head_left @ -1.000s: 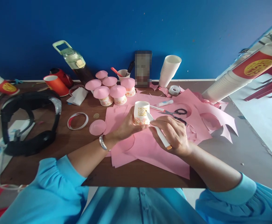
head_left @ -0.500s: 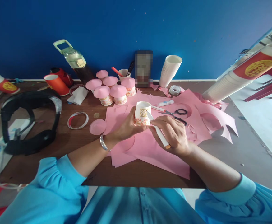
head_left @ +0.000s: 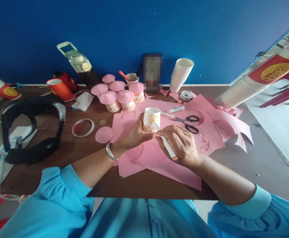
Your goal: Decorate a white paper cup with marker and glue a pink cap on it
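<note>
While the left hand (head_left: 138, 132) curls round the side and base of a white paper cup (head_left: 148, 116), the right hand (head_left: 181, 143) pinches a white marker (head_left: 169, 148), its tip at the cup's decorated front. The cup is held roughly upright over pink paper sheets (head_left: 164, 168). Just beyond the right hand lie black-handled scissors (head_left: 192, 128); farther back, cone-topped cups (head_left: 128, 106) and stacked white cups (head_left: 180, 76) stand on the bench (head_left: 85, 145).

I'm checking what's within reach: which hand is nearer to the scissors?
Right. The right hand is just in front of the scissors; the left hand, holding the cup, is farther off to their left.
</note>
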Motion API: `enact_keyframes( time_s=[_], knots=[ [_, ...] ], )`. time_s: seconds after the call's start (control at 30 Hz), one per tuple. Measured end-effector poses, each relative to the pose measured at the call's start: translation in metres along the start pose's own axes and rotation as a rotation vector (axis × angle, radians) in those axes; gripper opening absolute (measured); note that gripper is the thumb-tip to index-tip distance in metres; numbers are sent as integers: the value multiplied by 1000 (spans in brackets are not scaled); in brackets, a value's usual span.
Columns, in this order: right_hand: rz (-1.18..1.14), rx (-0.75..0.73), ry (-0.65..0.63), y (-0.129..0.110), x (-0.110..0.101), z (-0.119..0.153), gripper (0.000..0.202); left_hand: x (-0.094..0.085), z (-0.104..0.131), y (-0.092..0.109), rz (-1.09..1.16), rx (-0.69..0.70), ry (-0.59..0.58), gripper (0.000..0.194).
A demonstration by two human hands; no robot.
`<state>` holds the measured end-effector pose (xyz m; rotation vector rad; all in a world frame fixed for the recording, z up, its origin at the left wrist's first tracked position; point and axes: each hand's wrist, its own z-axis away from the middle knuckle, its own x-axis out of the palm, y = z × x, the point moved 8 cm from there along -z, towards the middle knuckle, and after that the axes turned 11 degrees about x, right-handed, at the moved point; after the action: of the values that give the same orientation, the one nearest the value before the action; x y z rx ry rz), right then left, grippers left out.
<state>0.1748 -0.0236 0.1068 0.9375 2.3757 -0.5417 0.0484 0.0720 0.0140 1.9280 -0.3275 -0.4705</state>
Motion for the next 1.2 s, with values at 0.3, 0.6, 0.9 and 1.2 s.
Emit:
enact_keyframes(
  time_s=[0.3,0.6,0.9,1.2],
  knots=[
    [-16,-17,-28,-5,3,2,13,0,-1,4,-8,-21,12,65],
    [-46,-17,-34,-6,4,3,14,2,-4,14,-31,42,16,63],
    [-38,-12,18,2,-6,-1,23,1,0,2,-12,13,5,68],
    [10,-6,22,3,-4,-1,18,3,-3,12,-51,92,11,61]
  ],
)
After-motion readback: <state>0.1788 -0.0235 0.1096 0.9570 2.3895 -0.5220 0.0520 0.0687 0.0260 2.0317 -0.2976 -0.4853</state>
